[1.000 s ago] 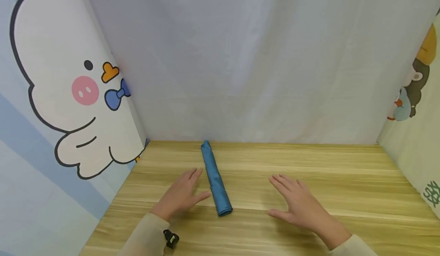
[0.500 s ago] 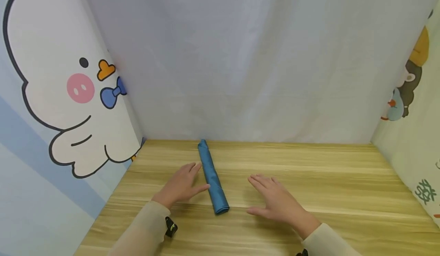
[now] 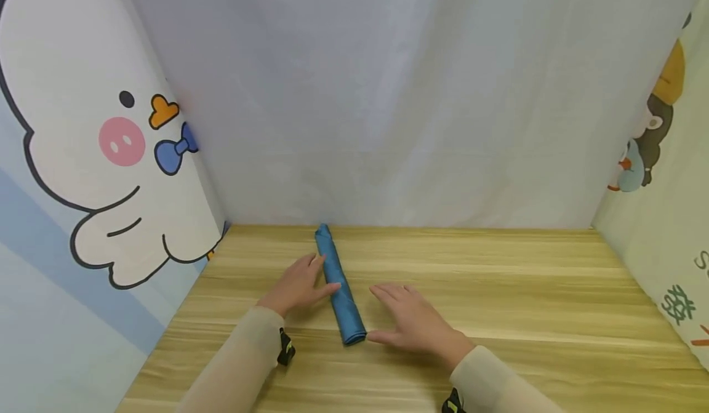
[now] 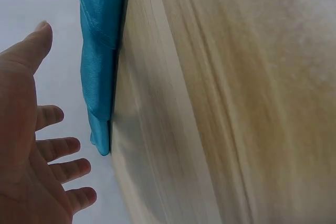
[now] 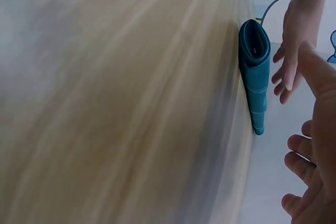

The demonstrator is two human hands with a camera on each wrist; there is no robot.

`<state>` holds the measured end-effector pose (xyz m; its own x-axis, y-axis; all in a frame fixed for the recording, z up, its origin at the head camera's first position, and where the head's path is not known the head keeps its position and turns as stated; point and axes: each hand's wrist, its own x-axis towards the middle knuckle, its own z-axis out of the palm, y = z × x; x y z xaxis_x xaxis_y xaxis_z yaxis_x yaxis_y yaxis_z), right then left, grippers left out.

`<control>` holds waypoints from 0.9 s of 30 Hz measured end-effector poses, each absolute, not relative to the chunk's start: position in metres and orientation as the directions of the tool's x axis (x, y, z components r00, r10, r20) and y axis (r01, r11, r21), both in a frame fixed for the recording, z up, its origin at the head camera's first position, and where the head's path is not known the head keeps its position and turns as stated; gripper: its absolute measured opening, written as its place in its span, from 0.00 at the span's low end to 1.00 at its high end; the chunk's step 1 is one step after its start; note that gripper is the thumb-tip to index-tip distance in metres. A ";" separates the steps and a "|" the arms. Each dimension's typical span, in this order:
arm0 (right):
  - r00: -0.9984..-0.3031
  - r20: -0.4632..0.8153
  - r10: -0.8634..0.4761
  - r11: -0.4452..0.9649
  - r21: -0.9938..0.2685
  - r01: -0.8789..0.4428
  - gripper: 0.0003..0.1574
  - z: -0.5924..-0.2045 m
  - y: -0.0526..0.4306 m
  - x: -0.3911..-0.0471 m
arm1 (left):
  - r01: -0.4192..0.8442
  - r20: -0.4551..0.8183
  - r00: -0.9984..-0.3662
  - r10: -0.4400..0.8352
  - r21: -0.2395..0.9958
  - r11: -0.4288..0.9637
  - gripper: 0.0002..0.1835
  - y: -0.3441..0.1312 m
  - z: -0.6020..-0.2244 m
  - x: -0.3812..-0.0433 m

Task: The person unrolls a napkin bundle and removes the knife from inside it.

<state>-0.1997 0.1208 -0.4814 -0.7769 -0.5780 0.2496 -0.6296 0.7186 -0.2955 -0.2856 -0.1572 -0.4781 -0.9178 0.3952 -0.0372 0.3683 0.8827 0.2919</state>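
A blue rolled-up cloth (image 3: pixel 341 296) lies lengthwise on the wooden table, its near end showing spiral layers. My left hand (image 3: pixel 296 284) hovers along its left side, fingers spread and thumb out over the roll; the left wrist view shows a gap between this hand (image 4: pixel 26 145) and the cloth (image 4: pixel 100 51). On the other side is my right hand (image 3: pixel 412 320), fingers extended, its thumb tip close to the roll's near end. In the right wrist view the cloth's open end (image 5: pixel 254 45) stands apart from my right hand (image 5: pixel 320 145). Neither hand holds anything.
The wooden tabletop (image 3: pixel 498 284) stretches out to the right of the roll. A pale grey curtain (image 3: pixel 388 105) hangs along the back edge. Printed side panels close in the left (image 3: pixel 66 142) and the right (image 3: pixel 653 234).
My right hand has moved left, from well away to right beside the roll. My left hand has shifted slightly forward, its thumb now over the roll. The cloth stays in place while the view shifts a little.
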 end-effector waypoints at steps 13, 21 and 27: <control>-0.795 0.125 -0.594 0.746 -0.285 -0.602 0.57 -0.485 0.090 -0.212 | 0.350 -0.068 -0.926 0.372 0.219 0.911 0.45 -0.141 -0.483 -0.312; -0.794 0.073 -0.604 0.756 -0.263 -0.600 0.56 -0.490 0.082 -0.215 | 0.342 -0.100 -0.927 0.361 0.167 0.925 0.43 -0.136 -0.489 -0.318; -0.780 0.067 -0.622 0.745 -0.253 -0.617 0.48 -0.493 0.076 -0.218 | 0.356 -0.111 -0.920 0.377 0.171 0.919 0.43 -0.134 -0.496 -0.320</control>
<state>-0.2180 0.0765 -0.4933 -0.7798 -0.6224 0.0670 -0.6167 0.7454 -0.2529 -0.3200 -0.1338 -0.4964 -0.9196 0.3770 -0.1106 0.3561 0.9187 0.1708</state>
